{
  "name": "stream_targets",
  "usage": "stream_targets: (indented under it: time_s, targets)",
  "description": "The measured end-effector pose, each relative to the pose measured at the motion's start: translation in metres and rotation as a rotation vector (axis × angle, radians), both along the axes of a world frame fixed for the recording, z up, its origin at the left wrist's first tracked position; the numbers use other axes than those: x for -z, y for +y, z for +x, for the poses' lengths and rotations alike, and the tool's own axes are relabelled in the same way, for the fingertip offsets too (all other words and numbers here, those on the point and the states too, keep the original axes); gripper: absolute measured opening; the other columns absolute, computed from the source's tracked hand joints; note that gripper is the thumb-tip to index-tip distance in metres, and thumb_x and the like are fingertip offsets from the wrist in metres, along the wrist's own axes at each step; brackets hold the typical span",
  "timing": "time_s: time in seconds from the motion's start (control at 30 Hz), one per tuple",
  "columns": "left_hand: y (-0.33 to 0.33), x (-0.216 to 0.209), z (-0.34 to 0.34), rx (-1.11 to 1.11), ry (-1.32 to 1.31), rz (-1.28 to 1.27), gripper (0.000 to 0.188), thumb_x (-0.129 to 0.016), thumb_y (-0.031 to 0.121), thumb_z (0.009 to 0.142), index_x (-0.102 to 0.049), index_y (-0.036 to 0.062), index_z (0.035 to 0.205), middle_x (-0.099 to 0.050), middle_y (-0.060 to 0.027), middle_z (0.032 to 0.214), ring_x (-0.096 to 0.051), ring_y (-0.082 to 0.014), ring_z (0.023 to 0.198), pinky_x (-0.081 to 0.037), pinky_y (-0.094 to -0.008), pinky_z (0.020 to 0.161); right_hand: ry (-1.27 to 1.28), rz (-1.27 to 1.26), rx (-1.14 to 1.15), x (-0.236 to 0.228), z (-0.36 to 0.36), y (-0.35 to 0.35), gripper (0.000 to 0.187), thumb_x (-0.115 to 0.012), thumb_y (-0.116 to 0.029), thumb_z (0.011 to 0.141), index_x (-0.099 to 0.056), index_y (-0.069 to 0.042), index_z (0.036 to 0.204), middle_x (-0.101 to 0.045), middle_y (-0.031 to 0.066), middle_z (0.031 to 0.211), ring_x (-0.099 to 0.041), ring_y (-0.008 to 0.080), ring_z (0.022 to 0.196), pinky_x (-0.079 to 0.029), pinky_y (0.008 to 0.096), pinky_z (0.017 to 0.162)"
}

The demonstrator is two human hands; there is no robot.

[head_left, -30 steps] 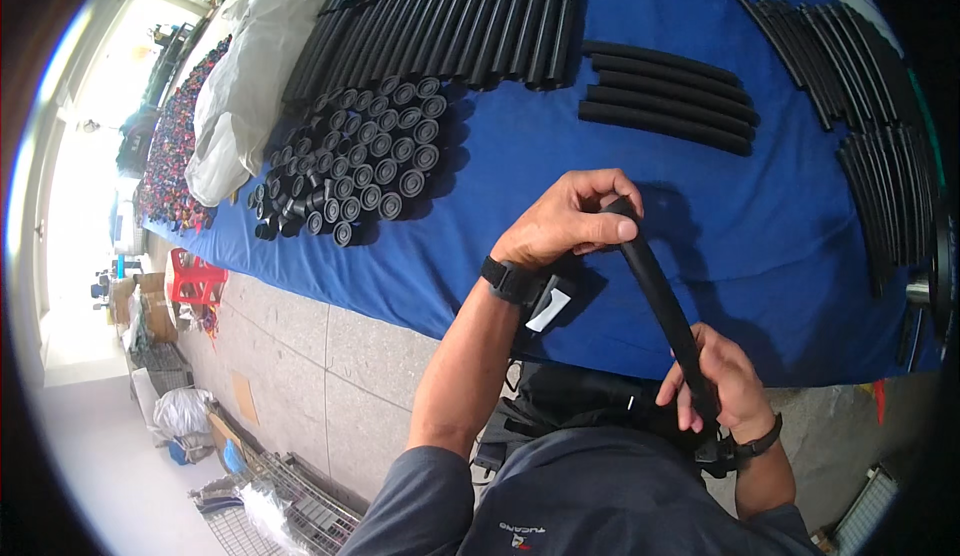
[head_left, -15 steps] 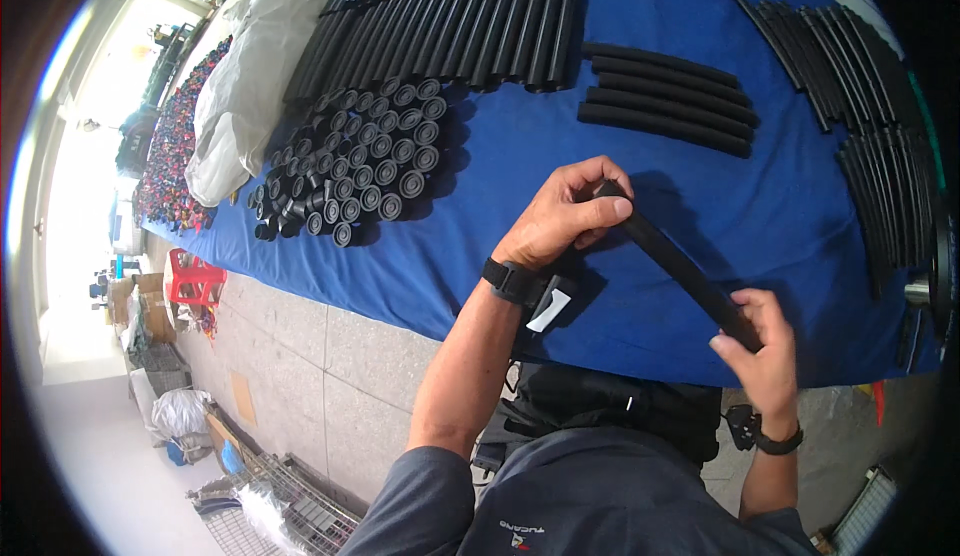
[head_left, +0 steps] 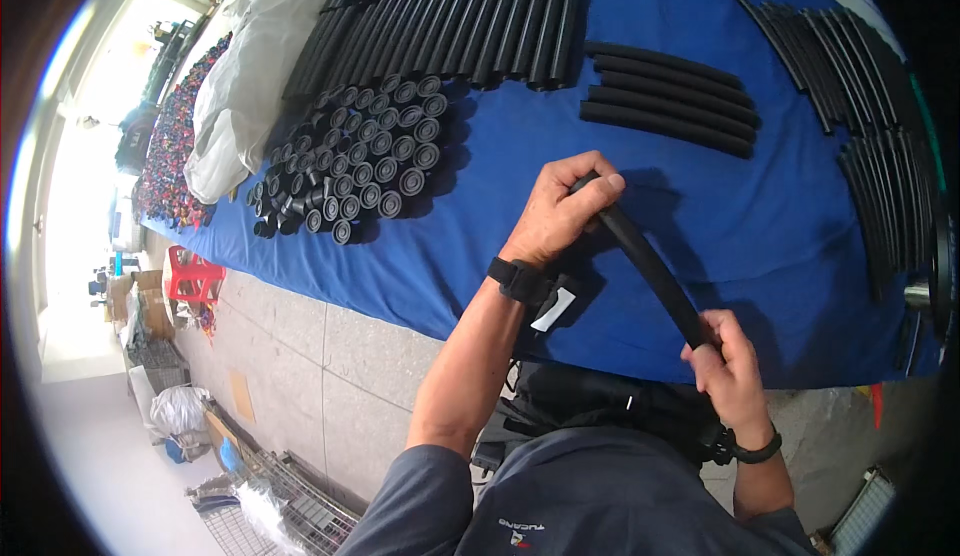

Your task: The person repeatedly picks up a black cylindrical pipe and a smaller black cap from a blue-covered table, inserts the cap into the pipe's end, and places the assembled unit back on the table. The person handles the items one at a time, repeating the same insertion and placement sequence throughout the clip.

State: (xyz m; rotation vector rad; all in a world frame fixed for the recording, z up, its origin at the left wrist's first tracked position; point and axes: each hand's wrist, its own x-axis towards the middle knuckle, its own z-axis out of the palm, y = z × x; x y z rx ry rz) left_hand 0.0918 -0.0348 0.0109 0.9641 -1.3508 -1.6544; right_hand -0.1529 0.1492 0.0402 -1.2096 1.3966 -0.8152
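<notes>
A black foam tube [head_left: 650, 266] is gripped at both ends, left hand [head_left: 560, 211] and right hand [head_left: 725, 356] closed, above the bench [head_left: 700, 206]; a steady hold is called for next.

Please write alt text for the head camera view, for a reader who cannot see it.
A person grips a black foam tube at both ends, left hand high, right hand low, over a blue-covered table. On it lie long black tubes, short upright tube pieces and thin black rods.

Black foam tube [head_left: 650, 266], blue table cloth [head_left: 700, 196], black wrist strap [head_left: 515, 278], red stool [head_left: 195, 274]
</notes>
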Motion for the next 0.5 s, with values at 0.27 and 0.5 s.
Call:
stream_targets:
  time_s: [0.27, 0.5]
  targets:
    - [-0.002, 0.003, -0.001, -0.033, 0.029, 0.017, 0.022, -0.065, 0.025, 0.098, -0.066, 0.0072, 0.084, -0.058, 0.0038, 0.07, -0.045, -0.0027, 0.056, -0.033, -0.0202, 0.049, -0.434, 0.48, 0.05, -0.01, -0.012, -0.017, 0.032, -0.076, -0.016, 0.091, -0.058, 0.002, 0.109, -0.067, 0.0109, 0.077, -0.065, 0.0186, 0.068, -0.05, 0.0336, 0.061]
    - [-0.004, 0.005, -0.003, -0.067, 0.008, 0.006, 0.023, -0.065, 0.024, 0.099, -0.065, 0.0067, 0.084, -0.058, 0.0037, 0.07, -0.045, -0.0024, 0.055, -0.033, -0.0203, 0.048, 0.403, -0.342, 0.019, 0.006, 0.006, -0.013, 0.039, -0.078, -0.018, 0.089, -0.059, 0.003, 0.116, -0.068, 0.0114, 0.088, -0.064, 0.0173, 0.071, -0.051, 0.0341, 0.064]
